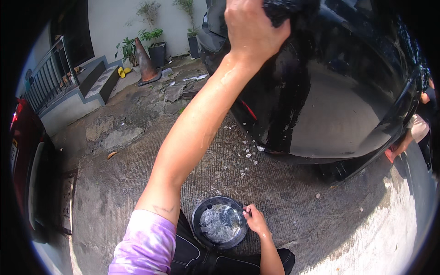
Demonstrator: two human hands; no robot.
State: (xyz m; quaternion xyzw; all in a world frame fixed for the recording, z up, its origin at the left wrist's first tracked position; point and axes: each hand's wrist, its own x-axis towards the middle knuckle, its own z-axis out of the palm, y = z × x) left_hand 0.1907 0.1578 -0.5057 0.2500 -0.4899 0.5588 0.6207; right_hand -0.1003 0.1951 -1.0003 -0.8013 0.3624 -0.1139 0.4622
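Note:
My wet left arm reaches up across the view to a black car (339, 105). My left hand (256, 34) is closed on a dark, bunched cloth (286, 10) and holds it at the car's glossy body; the top of the hand is cut off by the view's edge. Low in front of me, by my knees, a round black basin (198, 228) holds water with a foamy surface. The fingers of my right hand (255, 220) are closed on its right rim. Water drops and streaks run over the car's panel.
White suds lie on the ridged concrete (293, 201) beneath the car. Far left stand a worn traffic cone (145, 64), potted plants (158, 52), yellow footwear (122, 72) and railed steps (98, 82). A red car (25, 160) is at the left edge. Another person's leg (405, 140) shows at right.

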